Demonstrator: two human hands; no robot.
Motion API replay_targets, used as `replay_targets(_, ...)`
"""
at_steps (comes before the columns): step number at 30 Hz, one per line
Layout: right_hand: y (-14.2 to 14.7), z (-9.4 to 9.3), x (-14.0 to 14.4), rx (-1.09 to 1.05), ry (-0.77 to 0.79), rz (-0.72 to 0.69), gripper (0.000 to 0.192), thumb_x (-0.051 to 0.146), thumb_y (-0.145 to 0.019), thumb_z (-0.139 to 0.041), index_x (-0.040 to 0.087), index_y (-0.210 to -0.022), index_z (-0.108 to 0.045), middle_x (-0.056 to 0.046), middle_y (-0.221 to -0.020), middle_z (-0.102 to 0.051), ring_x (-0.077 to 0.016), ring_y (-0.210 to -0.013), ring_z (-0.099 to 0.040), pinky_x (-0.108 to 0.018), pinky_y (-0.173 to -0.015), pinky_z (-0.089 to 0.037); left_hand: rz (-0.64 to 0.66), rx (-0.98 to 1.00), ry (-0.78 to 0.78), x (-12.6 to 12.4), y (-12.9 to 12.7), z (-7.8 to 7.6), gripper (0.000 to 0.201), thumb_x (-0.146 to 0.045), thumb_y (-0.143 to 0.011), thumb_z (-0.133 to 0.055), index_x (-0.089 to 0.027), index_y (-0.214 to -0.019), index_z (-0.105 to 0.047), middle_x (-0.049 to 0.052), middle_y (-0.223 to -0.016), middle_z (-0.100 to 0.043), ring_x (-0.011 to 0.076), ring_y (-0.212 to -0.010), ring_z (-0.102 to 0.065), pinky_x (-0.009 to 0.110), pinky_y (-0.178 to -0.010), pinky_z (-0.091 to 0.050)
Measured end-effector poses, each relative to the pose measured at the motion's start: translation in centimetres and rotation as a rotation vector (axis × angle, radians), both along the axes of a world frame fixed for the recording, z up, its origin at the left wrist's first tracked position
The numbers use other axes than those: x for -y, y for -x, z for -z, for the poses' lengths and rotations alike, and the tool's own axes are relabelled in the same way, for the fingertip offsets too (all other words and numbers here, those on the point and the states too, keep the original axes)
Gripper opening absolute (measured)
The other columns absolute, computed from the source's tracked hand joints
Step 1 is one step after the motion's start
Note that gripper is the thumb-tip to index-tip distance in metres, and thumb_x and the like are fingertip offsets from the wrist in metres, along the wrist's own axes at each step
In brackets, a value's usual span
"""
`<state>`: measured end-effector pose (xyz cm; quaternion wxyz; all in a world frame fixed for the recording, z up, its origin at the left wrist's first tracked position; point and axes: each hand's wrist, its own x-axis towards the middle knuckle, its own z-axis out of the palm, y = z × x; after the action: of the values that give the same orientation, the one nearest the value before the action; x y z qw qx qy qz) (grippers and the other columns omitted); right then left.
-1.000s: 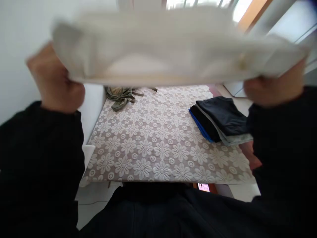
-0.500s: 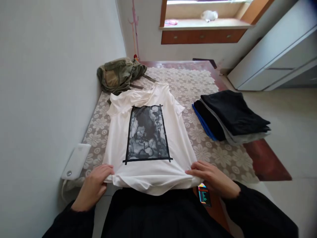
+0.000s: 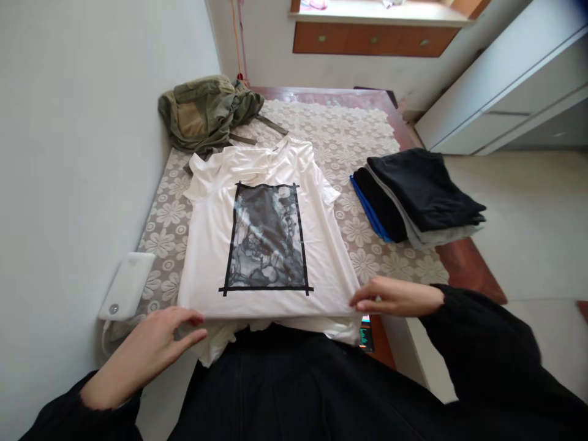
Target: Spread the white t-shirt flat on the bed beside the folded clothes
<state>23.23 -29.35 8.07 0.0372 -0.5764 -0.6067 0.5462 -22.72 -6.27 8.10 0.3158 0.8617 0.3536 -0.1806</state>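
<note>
White cotton, a T-shirt [image 3: 257, 245] with a dark print, lies face up on the lace-covered table [image 3: 367, 122], its hem at the near edge. Both hands rest at that hem with fingers loosely extended, gripping nothing — left hand [image 3: 151, 346] at one corner, right hand [image 3: 395, 297] at the other. Smoothing works best with flat palms stroking outward, keeping the hem straight.

T-shirt [image 3: 269, 239]: white, with a grey-and-black mottled print framed in black. Table [image 3: 468, 263] reddish-brown; its cloth [image 3: 349, 131] pale beige with white flower pattern. Beyond the T-shirt, backpack [image 3: 204, 113]: olive green. Beside the T-shirt, folded stack [image 3: 416, 196]: black, grey, blue edge. Sleeves black.
</note>
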Motion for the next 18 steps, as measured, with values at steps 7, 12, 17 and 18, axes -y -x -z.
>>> replay_targets(7,-5.3,3.4,-6.5,0.321,-0.386,0.357,0.051,0.052,-0.095,-0.052,0.015,-0.127,-0.064,-0.011,-0.104,-0.074,-0.0204,-0.083,-0.068,-0.032,-0.079,-0.052,-0.083,0.173,-0.128,-5.6,-2.9,1.8,0.057,-0.068,-0.093,-0.046,-0.023,-0.117,-0.071,0.008,-0.123,-0.074,0.0287,-0.115,-0.068,0.04,-0.103,-0.05)
replay_targets(12,-8.5,6.7,-14.4,0.525,-0.623,0.454,0.065,0.047,-0.087,-0.061,0.014,-0.142,-0.054,-0.018,-0.132,-0.063,-0.0296,-0.103,-0.068,-0.044,-0.099,-0.052,0.002,0.316,-0.298,-12.8,-8.8,4.2,0.051,-0.059,-0.093,-0.045,-0.021,-0.118,-0.068,0.01,-0.125,-0.071,0.0286,-0.12,-0.063,0.044,-0.111,-0.045)
replay_targets(17,-9.8,8.1,-21.5,0.608,-0.682,0.556,0.078,0.04,-0.081,-0.068,0.015,-0.151,-0.046,-0.02,-0.155,-0.044,-0.0392,-0.142,-0.043,-0.054,-0.117,-0.036,-0.105,0.347,-0.521,-19.2,-14.5,6.6,0.045,-0.04,-0.089,-0.051,-0.019,-0.126,-0.065,0.013,-0.141,-0.059,0.0293,-0.133,-0.052,0.045,-0.118,-0.036)
replay_targets(18,-10.1,8.1,-22.5,0.611,-0.684,0.579,0.077,0.037,-0.079,-0.069,0.014,-0.149,-0.047,-0.02,-0.154,-0.046,-0.039,-0.141,-0.044,-0.055,-0.117,-0.036,-0.155,0.335,-0.549,-20.2,-15.3,7.0,0.046,-0.039,-0.088,-0.053,-0.018,-0.128,-0.064,0.014,-0.144,-0.057,0.0309,-0.134,-0.051,0.046,-0.118,-0.036)
